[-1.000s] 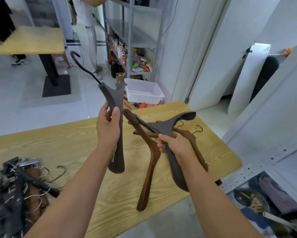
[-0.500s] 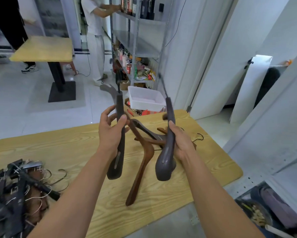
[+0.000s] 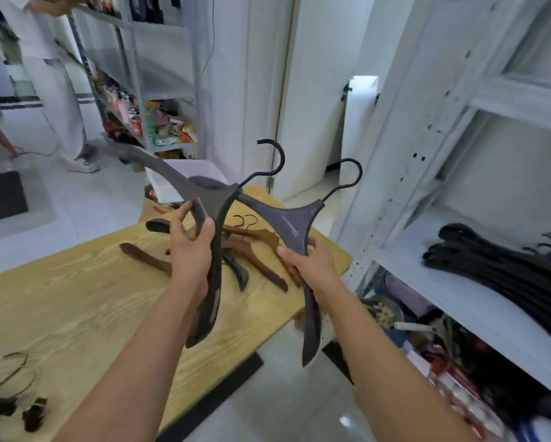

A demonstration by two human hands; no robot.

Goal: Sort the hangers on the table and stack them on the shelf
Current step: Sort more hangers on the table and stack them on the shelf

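My left hand [image 3: 191,250] grips a dark grey hanger [image 3: 215,205] by its lower arm, hook pointing up and right. My right hand [image 3: 311,266] holds a second dark grey hanger [image 3: 295,223] the same way, just right of the first. Both are lifted above the wooden table [image 3: 76,301]. Several brown wooden hangers [image 3: 255,247] lie on the table under my hands. On the white shelf [image 3: 478,301] at the right rests a stack of black hangers [image 3: 504,269].
A pile of wire and dark hangers [image 3: 9,393] sits at the table's near left corner. A white bin [image 3: 185,177] stands beyond the table. A person [image 3: 54,74] works at a metal rack [image 3: 146,74] at the back. Clutter fills the floor under the shelf.
Both hangers turned from upright edge-on to flat with hooks up. My view swung right, bringing the shelf and its black hanger stack into sight.
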